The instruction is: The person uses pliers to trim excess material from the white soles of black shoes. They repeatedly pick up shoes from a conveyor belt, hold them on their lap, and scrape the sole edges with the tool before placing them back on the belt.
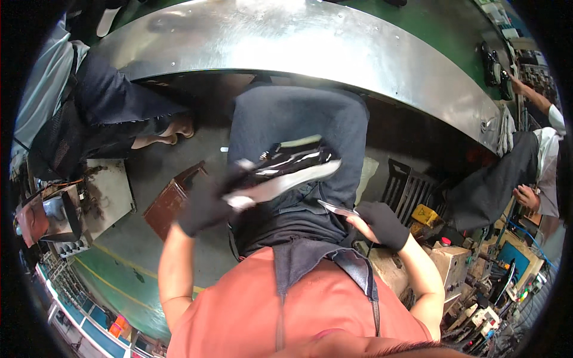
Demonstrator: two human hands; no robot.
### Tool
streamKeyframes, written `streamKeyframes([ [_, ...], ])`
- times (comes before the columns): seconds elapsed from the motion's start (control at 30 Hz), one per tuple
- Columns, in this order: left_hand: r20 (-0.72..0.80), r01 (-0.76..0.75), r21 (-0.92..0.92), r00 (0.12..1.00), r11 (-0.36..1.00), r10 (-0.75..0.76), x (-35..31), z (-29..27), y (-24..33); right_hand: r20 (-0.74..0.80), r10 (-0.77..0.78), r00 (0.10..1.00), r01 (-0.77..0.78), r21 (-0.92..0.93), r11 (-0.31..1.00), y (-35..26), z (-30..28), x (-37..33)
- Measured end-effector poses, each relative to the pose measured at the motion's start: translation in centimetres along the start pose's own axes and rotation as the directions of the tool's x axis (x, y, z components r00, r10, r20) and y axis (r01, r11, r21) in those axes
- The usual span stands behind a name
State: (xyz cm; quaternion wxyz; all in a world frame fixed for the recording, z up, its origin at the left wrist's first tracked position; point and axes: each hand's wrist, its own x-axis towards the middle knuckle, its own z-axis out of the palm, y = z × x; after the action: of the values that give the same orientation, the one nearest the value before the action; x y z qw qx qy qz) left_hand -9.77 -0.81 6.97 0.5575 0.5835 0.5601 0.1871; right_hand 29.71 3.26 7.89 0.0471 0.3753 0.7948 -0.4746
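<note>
Left grip (pixel 206 206) is holding the shoe (pixel 286 182) mid-frame, blurred, above the lap (pixel 298 113); right grip (pixel 387 225) is clasping a blade (pixel 335 207) right of centre, apart from the shoe. Step is looking like shoe positioning; any cutting would be needing a steadied shoe first.

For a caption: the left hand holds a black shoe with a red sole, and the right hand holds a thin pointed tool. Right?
The sole is white, not red, in the head view; the left hand holds a black shoe, the right hand a thin pointed tool.
</note>
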Motion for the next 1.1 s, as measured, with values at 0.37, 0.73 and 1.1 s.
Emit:
streamKeyframes([
  [0.37,-0.234,-0.124,-0.315,0.971,0.941,0.049,9.4,14.0,-5.4,-0.115,0.23,0.966,-0.187,0.297,0.936,-1.0,0.1,-0.9],
  [0.73,-0.371,-0.231,-0.093,0.911,0.968,0.181,8.5,18.0,-5.0,0.046,0.166,0.985,-0.127,-0.46,0.879,-2.7,-1.2,6.7],
  [1.1,-0.603,-0.39,-0.27,0.782,0.88,0.161,13.4,17.0,-5.3,0.314,0.012,0.949,0.047,-0.18,0.983,3.4,-3.4,9.7],
])
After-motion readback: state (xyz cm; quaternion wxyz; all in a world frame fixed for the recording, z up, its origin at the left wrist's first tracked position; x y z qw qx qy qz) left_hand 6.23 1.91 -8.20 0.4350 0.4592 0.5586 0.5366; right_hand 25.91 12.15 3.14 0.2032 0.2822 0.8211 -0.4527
